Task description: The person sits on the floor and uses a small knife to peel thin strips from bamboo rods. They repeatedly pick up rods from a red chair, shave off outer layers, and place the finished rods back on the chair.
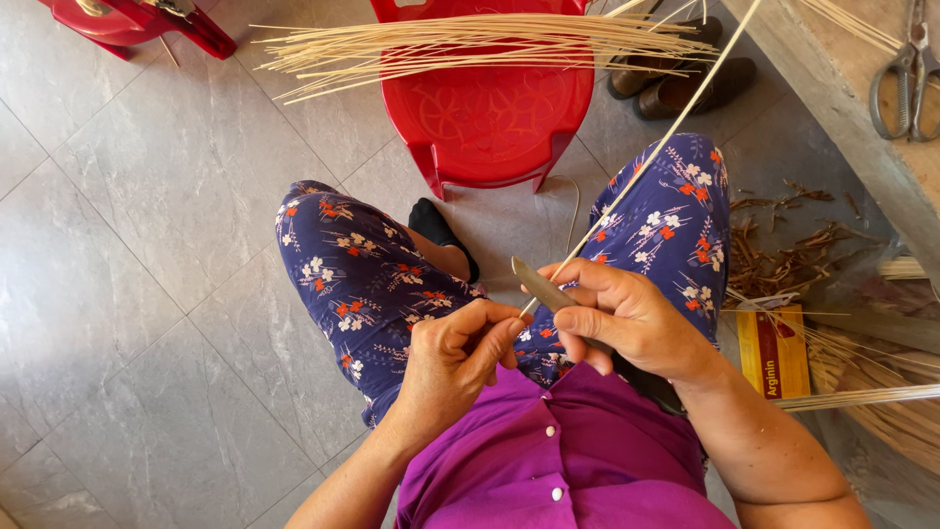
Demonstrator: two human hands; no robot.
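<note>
I sit with my knees apart in blue flowered trousers. My right hand [627, 318] grips a knife [540, 285] whose grey blade points up and to the left. My left hand [455, 353] pinches the near end of a long thin pale cane strip [666, 137], which runs up and to the right across my right knee and out of the top of the view. The blade rests against the strip just by my left fingertips.
A red plastic stool [490, 118] stands ahead with a bundle of pale cane strips [470, 44] laid across it. Scissors [906, 73] lie on a wooden board at top right. Shavings [783, 260], a yellow box [774, 353] and more strips lie at right. Shoes [676, 83] are behind the stool.
</note>
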